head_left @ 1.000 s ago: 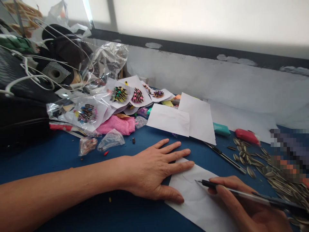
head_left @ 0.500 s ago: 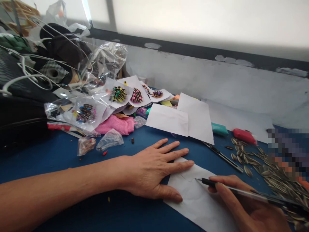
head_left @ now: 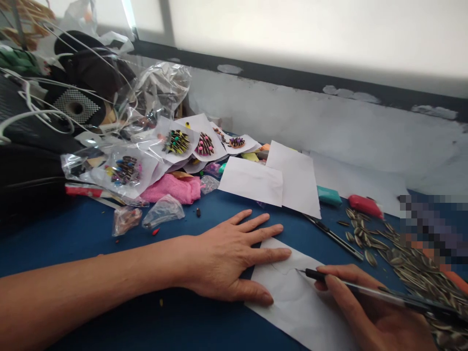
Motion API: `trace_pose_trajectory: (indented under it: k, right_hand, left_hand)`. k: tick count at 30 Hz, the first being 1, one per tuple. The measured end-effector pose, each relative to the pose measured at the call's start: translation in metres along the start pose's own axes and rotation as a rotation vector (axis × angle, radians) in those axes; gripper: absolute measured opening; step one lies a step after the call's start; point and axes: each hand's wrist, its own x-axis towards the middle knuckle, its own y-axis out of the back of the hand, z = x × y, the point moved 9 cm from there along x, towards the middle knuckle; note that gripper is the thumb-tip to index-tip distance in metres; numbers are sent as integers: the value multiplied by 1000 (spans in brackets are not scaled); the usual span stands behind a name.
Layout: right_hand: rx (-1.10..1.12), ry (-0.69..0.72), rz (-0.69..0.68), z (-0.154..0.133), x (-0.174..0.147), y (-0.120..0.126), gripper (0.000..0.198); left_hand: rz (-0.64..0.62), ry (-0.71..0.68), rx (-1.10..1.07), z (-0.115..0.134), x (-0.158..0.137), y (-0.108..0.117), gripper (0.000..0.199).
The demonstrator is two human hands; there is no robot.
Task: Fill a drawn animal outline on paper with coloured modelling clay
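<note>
A sheet of white paper (head_left: 300,297) lies on the blue table, with a thin curved pen line near its upper part. My left hand (head_left: 234,258) rests flat with fingers spread, its thumb and index finger on the paper's left side and the other fingers over the table. Pinched in my right hand (head_left: 361,302) is a pen (head_left: 343,286) with a black grip and clear barrel. Its tip touches the paper at the end of the drawn line. The lower edge of the paper is cut off by the frame.
Sunflower seeds (head_left: 409,263) spread at the right, near another pen (head_left: 336,236). Red (head_left: 365,205) and teal packets (head_left: 328,195) lie behind. Blank sheets (head_left: 252,180), a pink cloth (head_left: 171,189) and seed-decorated papers (head_left: 177,141) sit farther back. A black bag (head_left: 29,180) stands left.
The pen has drawn the curved line a little farther on the paper. My left hand keeps its place on the sheet. The whole view has shifted slightly.
</note>
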Motion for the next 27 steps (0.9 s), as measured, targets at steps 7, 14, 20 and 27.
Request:
trace_pose_trajectory:
  k: [7, 14, 20, 27]
  right_hand:
    - [-61, 28, 50, -3, -3, 9, 11]
    - [-45, -5, 65, 3, -7, 13, 8]
    - [-47, -68, 45, 7, -12, 16, 11]
    - [-115, -102, 51, 7, -17, 21, 15]
  left_hand:
    - [-8, 4, 5, 0, 1, -1, 70]
    - [-8, 4, 21, -1, 1, -2, 72]
    - [-1, -2, 22, -1, 0, -3, 72]
    - [-7, 4, 25, -1, 0, -4, 72]
